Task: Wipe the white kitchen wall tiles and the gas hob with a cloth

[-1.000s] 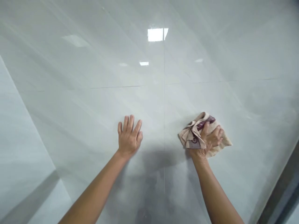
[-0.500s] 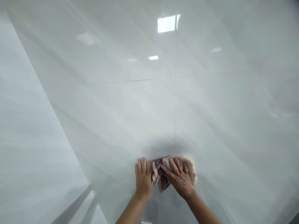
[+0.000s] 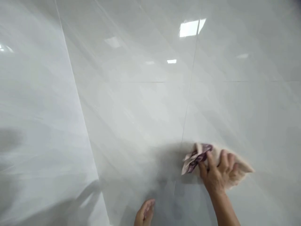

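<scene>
My right hand [image 3: 218,172] grips a cream cloth [image 3: 243,166] with a dark purple patterned band, bunched at its left end. The fingers press it against the glossy pale tiled surface [image 3: 141,119], just right of a vertical joint. The cloth's right end is smeared by motion and tapers to a point. At the bottom edge, my left hand [image 3: 145,212] is off the cloth, its fingers loosely bent and nothing seen in it. Its wrist is cut off by the frame.
An adjoining pale panel [image 3: 47,103] meets the tiles along a slanting edge on the left. Thin joint lines cross the tiles. Bright light reflections [image 3: 189,29] show near the top, and shadows of arms fall on the lower left panel.
My right hand has swept the cloth to the right and slightly up. My left hand has come away from beside the cloth, down to the bottom edge, its fingers now bent. The view has shifted.
</scene>
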A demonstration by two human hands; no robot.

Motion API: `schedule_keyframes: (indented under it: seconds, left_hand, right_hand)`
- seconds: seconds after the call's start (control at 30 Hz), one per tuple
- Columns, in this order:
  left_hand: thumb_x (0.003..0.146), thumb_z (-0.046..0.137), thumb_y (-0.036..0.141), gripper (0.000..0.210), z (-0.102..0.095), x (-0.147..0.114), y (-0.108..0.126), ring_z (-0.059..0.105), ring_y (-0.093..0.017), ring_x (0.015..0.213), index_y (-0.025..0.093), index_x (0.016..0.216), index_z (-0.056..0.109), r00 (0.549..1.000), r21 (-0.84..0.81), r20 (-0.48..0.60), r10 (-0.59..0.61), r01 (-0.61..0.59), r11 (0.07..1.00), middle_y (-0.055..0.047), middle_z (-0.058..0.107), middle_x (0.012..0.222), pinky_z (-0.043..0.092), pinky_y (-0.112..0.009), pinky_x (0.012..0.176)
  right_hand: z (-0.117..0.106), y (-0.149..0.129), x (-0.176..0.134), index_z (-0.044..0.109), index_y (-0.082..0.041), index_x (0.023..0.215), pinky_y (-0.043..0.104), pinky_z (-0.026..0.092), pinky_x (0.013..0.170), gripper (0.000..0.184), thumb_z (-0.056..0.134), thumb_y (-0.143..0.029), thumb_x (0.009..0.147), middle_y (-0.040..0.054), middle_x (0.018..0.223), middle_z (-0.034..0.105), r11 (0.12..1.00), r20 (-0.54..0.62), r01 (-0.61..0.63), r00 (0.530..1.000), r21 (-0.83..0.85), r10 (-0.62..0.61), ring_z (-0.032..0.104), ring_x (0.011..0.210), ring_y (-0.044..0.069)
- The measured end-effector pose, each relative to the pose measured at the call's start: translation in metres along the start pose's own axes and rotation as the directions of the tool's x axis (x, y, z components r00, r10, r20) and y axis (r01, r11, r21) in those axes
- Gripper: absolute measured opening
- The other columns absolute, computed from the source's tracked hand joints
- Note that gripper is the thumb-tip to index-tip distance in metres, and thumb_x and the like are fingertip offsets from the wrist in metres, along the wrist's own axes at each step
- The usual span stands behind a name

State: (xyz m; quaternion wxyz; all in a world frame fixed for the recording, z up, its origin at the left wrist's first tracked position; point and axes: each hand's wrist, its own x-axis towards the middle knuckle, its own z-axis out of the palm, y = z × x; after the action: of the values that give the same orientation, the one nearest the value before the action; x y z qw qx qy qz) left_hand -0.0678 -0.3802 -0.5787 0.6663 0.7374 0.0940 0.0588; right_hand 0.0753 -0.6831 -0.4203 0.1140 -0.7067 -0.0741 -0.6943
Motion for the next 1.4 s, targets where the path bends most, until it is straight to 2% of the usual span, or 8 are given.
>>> schedule_keyframes:
  seconds: [0.13, 0.27, 0.37, 0.5, 0.8, 0.87, 1.13, 1.4]
  left_hand:
    - [0.073, 0.058, 0.094, 0.083, 0.021, -0.009, 0.046, 0.072, -0.030, 0.114, 0.019, 0.103, 0.077, 0.994, -0.075, -0.106, 0.002, -0.010, 0.997, -0.014, 0.078, 0.109, 0.055, -0.039, 0.110]
    - [0.069, 0.069, 0.088, 0.082, 0.036, -0.016, 0.056, 0.071, -0.031, 0.120, 0.019, 0.112, 0.077, 0.982, -0.135, -0.182, -0.049, 0.024, 0.990, -0.014, 0.078, 0.116, 0.053, -0.043, 0.114]
    - [0.069, 0.071, 0.086, 0.080, 0.044, -0.025, 0.041, 0.070, -0.032, 0.122, 0.019, 0.112, 0.077, 0.976, -0.138, -0.201, -0.084, 0.056, 0.989, -0.015, 0.077, 0.123, 0.052, -0.044, 0.116]
    - [0.069, 0.070, 0.088, 0.079, 0.049, -0.032, 0.022, 0.073, -0.033, 0.118, 0.018, 0.105, 0.078, 0.983, -0.104, -0.142, -0.116, 0.101, 0.989, -0.016, 0.079, 0.118, 0.055, -0.046, 0.112]
    - [0.063, 0.069, 0.094, 0.087, 0.017, -0.018, 0.024, 0.070, -0.035, 0.122, 0.017, 0.104, 0.077, 0.987, 0.011, -0.009, -0.162, 0.162, 0.987, -0.017, 0.078, 0.120, 0.050, -0.049, 0.117]
    - [0.063, 0.066, 0.095, 0.088, 0.012, -0.019, 0.023, 0.071, -0.034, 0.120, 0.018, 0.104, 0.077, 0.985, 0.034, 0.018, -0.169, 0.168, 0.985, -0.016, 0.078, 0.119, 0.051, -0.048, 0.117]
    - [0.058, 0.064, 0.099, 0.091, 0.031, -0.030, 0.027, 0.074, -0.035, 0.109, 0.017, 0.096, 0.077, 0.985, -0.006, 0.006, -0.173, 0.173, 0.985, -0.016, 0.079, 0.107, 0.056, -0.049, 0.110]
    - [0.052, 0.069, 0.098, 0.091, 0.043, -0.035, 0.026, 0.076, -0.034, 0.103, 0.019, 0.096, 0.078, 0.984, 0.005, 0.001, -0.181, 0.181, 0.984, -0.014, 0.080, 0.101, 0.059, -0.047, 0.105]
  right_hand:
    - [0.004, -0.009, 0.051, 0.061, -0.019, 0.149, 0.078, 0.033, 0.111, 0.060, 0.064, -0.056, 0.102, 0.0246, 0.159, 0.038, 0.960, -0.078, -0.277, 0.957, 0.050, 0.280, 0.030, 0.150, 0.050]
    - [0.007, -0.052, 0.032, 0.059, -0.026, 0.152, 0.078, 0.028, 0.114, 0.057, 0.064, -0.054, 0.102, 0.0187, 0.167, 0.028, 0.988, 0.258, -0.114, 0.962, 0.100, 0.085, 0.021, 0.154, 0.050]
    - [0.007, -0.077, -0.028, 0.050, -0.046, 0.157, 0.071, 0.021, 0.123, 0.054, 0.058, -0.038, 0.104, 0.0027, 0.172, 0.023, 0.968, 0.527, 0.091, 0.825, 0.234, -0.205, 0.019, 0.157, 0.042]
    - [0.004, -0.079, -0.120, 0.026, -0.044, 0.168, 0.045, 0.036, 0.124, 0.077, 0.042, -0.011, 0.100, -0.0055, 0.171, 0.026, 0.831, 0.583, 0.255, 0.611, 0.495, -0.535, 0.031, 0.155, 0.025]
    - [-0.023, -0.005, -0.184, 0.036, -0.034, 0.166, 0.024, 0.051, 0.103, 0.086, 0.039, 0.001, 0.088, -0.0084, 0.167, 0.035, 0.716, 0.637, 0.302, 0.327, 0.630, -0.698, 0.038, 0.150, 0.013]
    - [-0.030, 0.009, -0.169, 0.041, -0.038, 0.163, 0.030, 0.048, 0.109, 0.083, 0.039, 0.000, 0.089, -0.0076, 0.165, 0.039, 0.750, 0.646, 0.368, 0.381, 0.550, -0.661, 0.040, 0.148, 0.016]
    - [-0.043, 0.088, -0.022, 0.065, -0.027, 0.140, 0.072, 0.018, 0.122, 0.044, 0.061, -0.048, 0.102, 0.0151, 0.160, 0.042, 0.955, 0.189, 0.282, 0.947, -0.094, -0.261, 0.032, 0.153, 0.043]
    - [-0.066, 0.213, -0.011, 0.029, -0.010, 0.166, 0.070, 0.031, 0.115, 0.068, 0.027, -0.051, 0.112, 0.0304, 0.161, 0.032, 0.905, -0.111, -0.227, 0.973, -0.359, 0.200, 0.028, 0.153, 0.042]
